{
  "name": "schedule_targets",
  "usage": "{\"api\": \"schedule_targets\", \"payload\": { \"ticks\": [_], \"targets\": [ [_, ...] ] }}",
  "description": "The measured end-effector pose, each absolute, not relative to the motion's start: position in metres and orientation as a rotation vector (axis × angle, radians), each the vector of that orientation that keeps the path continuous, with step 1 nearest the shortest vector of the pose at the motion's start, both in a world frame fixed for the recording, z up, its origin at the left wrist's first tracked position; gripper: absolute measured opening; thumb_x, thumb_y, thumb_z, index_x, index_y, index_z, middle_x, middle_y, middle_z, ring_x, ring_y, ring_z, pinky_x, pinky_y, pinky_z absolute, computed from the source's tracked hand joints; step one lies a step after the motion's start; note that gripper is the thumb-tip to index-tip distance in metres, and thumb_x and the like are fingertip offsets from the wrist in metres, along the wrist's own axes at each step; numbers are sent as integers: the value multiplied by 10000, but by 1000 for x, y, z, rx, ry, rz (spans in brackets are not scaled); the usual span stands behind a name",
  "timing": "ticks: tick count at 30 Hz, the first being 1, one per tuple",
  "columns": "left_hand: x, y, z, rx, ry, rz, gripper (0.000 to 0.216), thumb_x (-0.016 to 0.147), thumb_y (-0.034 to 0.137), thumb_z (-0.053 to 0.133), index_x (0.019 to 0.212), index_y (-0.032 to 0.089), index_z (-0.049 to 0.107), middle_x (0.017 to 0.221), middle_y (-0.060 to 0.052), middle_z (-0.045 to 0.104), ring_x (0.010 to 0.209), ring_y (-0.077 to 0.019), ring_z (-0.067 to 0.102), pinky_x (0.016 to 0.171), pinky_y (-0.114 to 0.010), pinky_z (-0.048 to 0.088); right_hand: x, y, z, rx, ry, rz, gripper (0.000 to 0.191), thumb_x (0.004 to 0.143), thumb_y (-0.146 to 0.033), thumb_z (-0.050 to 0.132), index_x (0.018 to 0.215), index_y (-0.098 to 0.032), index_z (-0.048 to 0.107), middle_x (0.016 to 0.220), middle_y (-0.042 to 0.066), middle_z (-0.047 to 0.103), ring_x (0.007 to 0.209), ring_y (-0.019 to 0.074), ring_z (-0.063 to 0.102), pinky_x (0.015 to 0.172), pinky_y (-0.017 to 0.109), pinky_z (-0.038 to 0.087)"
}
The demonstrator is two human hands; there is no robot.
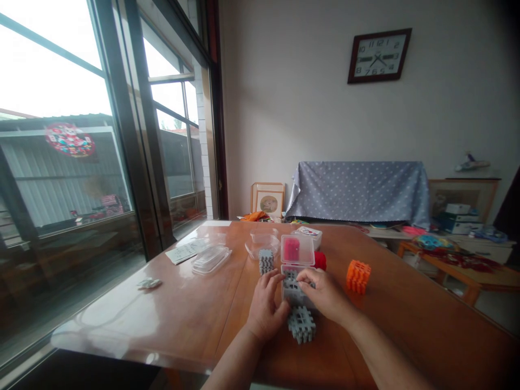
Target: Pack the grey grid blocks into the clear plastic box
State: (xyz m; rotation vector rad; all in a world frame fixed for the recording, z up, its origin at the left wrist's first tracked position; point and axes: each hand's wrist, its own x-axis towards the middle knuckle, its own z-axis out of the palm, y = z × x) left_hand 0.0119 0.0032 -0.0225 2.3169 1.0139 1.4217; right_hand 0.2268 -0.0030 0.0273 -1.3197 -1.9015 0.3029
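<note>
A clear plastic box (298, 299) stands in front of me with its hinged lid (298, 236) raised. Inside lie grey interlocking plastic pieces (291, 283). My left hand (266, 306) curls against the box's left side, fingertips at the rim and thumb lower down. Over the opening, my right hand (323, 292) has its fingers pinched together at a grey piece, which they partly hide. A stack of grey interlocking pieces (301, 324) sits nearest me, and another grey stack (266, 260) stands behind my left hand.
To the right is an orange stack of pieces (358, 276); a red item (320, 260) sits behind the box. Clear containers (211, 259), a clear tub (260, 245), a paper sheet (184, 251) and a small crumpled packet (149, 284) lie left on the wooden table (195, 314).
</note>
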Motion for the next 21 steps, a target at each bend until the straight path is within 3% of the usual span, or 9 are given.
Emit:
{"api": "schedule_targets", "payload": {
  "ticks": [16,21],
  "targets": [
    [12,1,-21,2408,1005,1382,562,785,123,625,1328,255,569,1466,-119,466,1400,-305,437,1160,-523,388,219,-16,44,-1473,-2123,163,225,929,-228,492,899,-268,711,883,-18,752,864,193,661,803,290,376],
    [14,-1,-17,2452,1029,1378,423,866,136,575,1265,273,601,1447,-102,490,1376,-290,449,1141,-526,396,219,-20,45,-1487,-2127,157,231,941,-251,493,909,-270,721,879,-10,747,860,196,649,811,298,369]
  ]
}}
